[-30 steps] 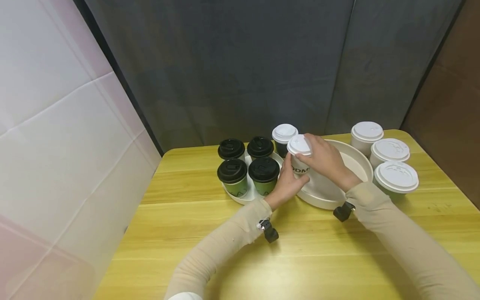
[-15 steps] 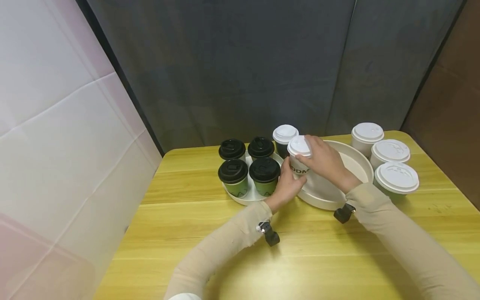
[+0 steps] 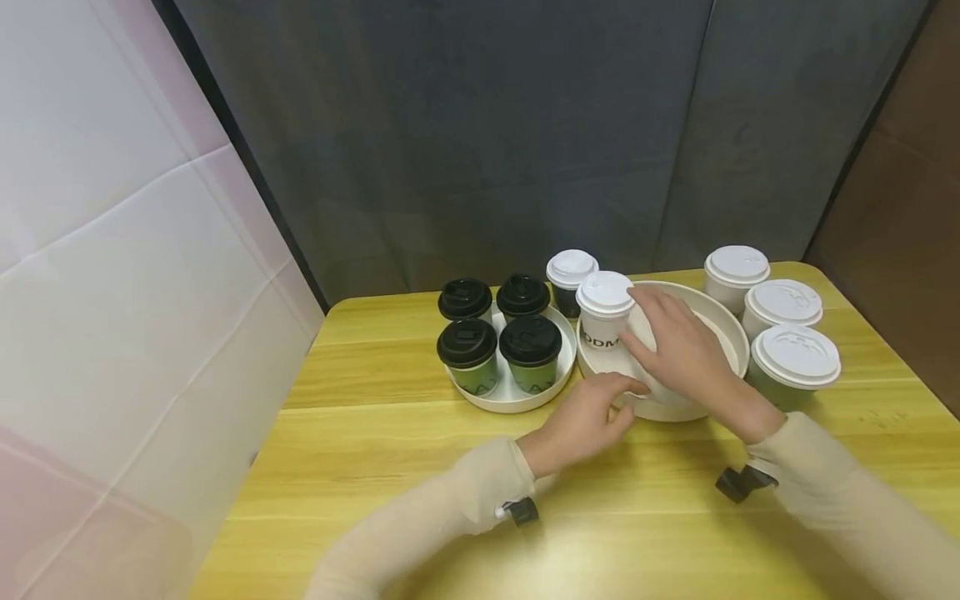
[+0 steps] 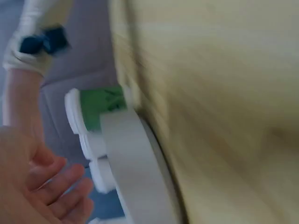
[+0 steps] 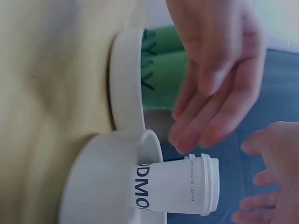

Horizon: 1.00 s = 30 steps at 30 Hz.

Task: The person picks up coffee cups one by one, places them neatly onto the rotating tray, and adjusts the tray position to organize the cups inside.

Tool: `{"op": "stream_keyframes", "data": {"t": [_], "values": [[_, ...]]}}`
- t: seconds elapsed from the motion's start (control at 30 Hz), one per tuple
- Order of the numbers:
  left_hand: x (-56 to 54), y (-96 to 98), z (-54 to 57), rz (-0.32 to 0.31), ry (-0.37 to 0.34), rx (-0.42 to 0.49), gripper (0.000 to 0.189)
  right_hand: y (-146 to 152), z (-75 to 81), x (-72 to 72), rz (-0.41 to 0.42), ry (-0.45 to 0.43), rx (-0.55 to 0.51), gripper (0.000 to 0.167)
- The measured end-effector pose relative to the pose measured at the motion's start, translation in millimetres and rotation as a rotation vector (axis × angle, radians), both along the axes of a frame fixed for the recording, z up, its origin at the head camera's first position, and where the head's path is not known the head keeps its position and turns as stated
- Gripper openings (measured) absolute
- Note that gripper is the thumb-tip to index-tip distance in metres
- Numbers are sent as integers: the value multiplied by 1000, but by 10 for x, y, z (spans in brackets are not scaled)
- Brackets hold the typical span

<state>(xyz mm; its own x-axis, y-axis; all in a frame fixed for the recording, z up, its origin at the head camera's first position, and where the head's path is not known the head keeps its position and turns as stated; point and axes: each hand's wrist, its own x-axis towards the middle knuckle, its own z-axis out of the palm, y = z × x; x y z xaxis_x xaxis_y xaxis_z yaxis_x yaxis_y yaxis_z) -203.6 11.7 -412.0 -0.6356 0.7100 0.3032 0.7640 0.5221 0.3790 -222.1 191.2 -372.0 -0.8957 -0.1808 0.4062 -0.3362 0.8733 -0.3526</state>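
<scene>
A white paper coffee cup (image 3: 604, 308) with a white lid and dark lettering stands upright inside the larger round cream tray (image 3: 738, 333), at its left side. In the right wrist view the lower part of this cup (image 5: 173, 186) is behind the tray wall (image 5: 100, 179). My right hand (image 3: 686, 350) hovers over the tray just right of the cup, fingers loosely bent and holding nothing. Nearer the front, my left hand (image 3: 581, 425) hangs by the tray's front rim, also holding nothing, with fingers relaxed.
Left of the larger tray, a smaller white tray (image 3: 510, 406) carries several black-lidded cups (image 3: 530, 354). A dark cup with a white lid (image 3: 572, 279) stands behind, between the trays. Three white-lidded cups (image 3: 782, 304) line the right side. A dark curtain (image 3: 480, 150) closes off the back.
Both hands have let go of the white cup, which stays in the larger tray. My left hand has drawn back toward the front; my right hand has moved right and slightly nearer.
</scene>
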Motion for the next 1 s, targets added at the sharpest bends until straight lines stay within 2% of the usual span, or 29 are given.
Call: {"op": "stream_keyframes", "data": {"t": [0.07, 0.13, 0.2, 0.3, 0.4, 0.53, 0.77, 1.0], "values": [[9, -45, -37, 15, 187, -176, 43, 60, -32, 186, -1, -12, 57, 50], [29, -90, -78, 27, 297, -334, 58, 129, -94, 380, -3, -36, 110, 46], [58, -136, -117, 37, 317, -450, 71, 192, -183, 568, -5, -55, 158, 44], [91, -196, -162, 47, 273, -538, 80, 260, -339, 784, 12, -59, 201, 48], [95, -234, -190, 53, 240, -577, 82, 296, -491, 911, 39, -46, 245, 56], [85, -261, -209, 46, 209, -585, 84, 303, -610, 991, 50, -40, 294, 63], [74, -274, -224, 23, 226, -570, 84, 281, -665, 1038, 42, -34, 318, 66], [71, -276, -241, 31, 232, -570, 86, 289, -704, 1039, 45, -2, 307, 68]]}}
